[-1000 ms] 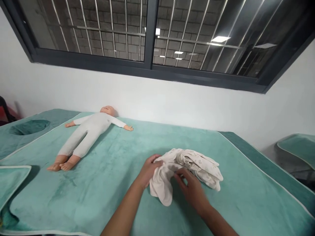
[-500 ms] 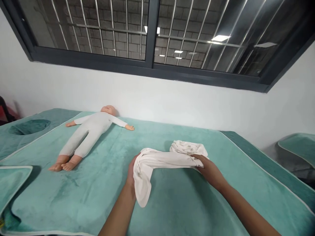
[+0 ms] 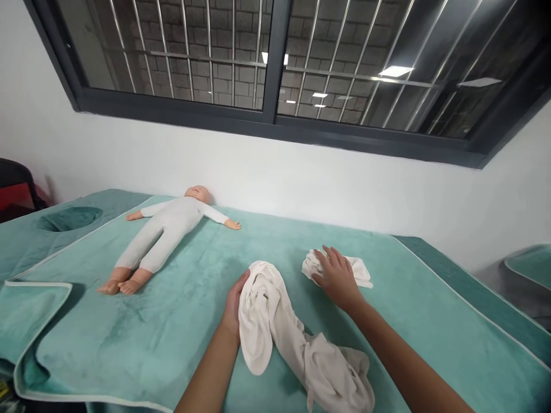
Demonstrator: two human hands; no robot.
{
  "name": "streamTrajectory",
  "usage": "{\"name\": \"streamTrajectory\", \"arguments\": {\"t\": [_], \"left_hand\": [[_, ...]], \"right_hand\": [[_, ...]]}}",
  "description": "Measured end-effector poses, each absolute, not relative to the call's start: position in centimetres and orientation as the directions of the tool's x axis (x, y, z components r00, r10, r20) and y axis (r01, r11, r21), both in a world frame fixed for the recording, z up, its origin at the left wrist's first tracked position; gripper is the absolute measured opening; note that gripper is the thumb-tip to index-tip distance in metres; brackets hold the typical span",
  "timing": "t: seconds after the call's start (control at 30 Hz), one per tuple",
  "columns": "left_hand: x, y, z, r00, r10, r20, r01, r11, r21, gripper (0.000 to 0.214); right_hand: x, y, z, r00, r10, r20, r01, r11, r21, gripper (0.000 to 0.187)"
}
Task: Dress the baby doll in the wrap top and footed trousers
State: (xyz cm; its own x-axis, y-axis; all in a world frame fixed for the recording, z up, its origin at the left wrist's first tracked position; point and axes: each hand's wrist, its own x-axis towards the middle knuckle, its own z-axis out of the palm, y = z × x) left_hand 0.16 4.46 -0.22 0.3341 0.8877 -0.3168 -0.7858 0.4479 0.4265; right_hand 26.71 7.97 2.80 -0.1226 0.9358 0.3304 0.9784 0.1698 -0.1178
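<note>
Holding one end of a long white cloth (image 3: 286,332), my left hand (image 3: 235,305) is near the middle of the frame, a little low. It is wrapped against the side of the cloth, and most of its fingers are hidden behind, so I cannot tell how tight they squeeze. One soft flap hangs down in front of my hand. The rest of the long cloth runs down to the lower right and ends in a messy, crumpled bunch by the bottom edge.

My right hand (image 3: 339,279) is right of the middle. Its fingers are spread out over a small white cloth (image 3: 360,272), which sticks out on both sides of them. I cannot tell if I am pushing down on it.

Both cloths are on a big soft green mat (image 3: 206,344). A doll (image 3: 178,215) lies on its back left of the middle, in a white suit, with its arms out wide and its feet bare. Its head is up by the white wall (image 3: 301,183). Across the top of the frame is a window (image 3: 267,123) with a dark edge and shiny bars (image 3: 233,63). Something red and black (image 3: 16,196) sits at the left edge.
</note>
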Motion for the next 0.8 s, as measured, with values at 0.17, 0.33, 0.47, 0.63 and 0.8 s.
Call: {"name": "streamTrajectory", "arguments": {"t": [0.17,0.33,0.47,0.63,0.8], "left_hand": [[0.4,4.9,-1.0,0.094,0.959,-0.266,-0.767,0.24,0.595,0.031],[-1.3,4.9,-0.5,-0.194,0.97,-0.145,-0.483,0.034,0.875,0.03],[-3.7,5.0,3.4,-0.251,0.962,0.105,-0.07,-0.127,0.989,0.025],[-3.9,4.1,8.9,-0.192,0.927,0.322,0.235,-0.275,0.932,0.029],[-4.0,1.4,13.0,-0.193,0.795,0.575,0.433,-0.457,0.777,0.024]], "right_hand": [[28.6,10.5,1.8,-0.214,0.953,0.215,0.96,0.164,0.227,0.044],[34.8,8.9,5.4,-0.082,0.99,0.119,0.945,0.039,0.326,0.028],[36.9,6.8,7.6,0.113,0.993,-0.014,0.964,-0.106,0.243,0.017],[27.7,3.7,7.8,-0.303,0.951,-0.056,0.951,0.298,-0.082,0.036],[16.1,1.6,9.1,-0.539,0.842,0.022,0.604,0.405,-0.686,0.028]]}}
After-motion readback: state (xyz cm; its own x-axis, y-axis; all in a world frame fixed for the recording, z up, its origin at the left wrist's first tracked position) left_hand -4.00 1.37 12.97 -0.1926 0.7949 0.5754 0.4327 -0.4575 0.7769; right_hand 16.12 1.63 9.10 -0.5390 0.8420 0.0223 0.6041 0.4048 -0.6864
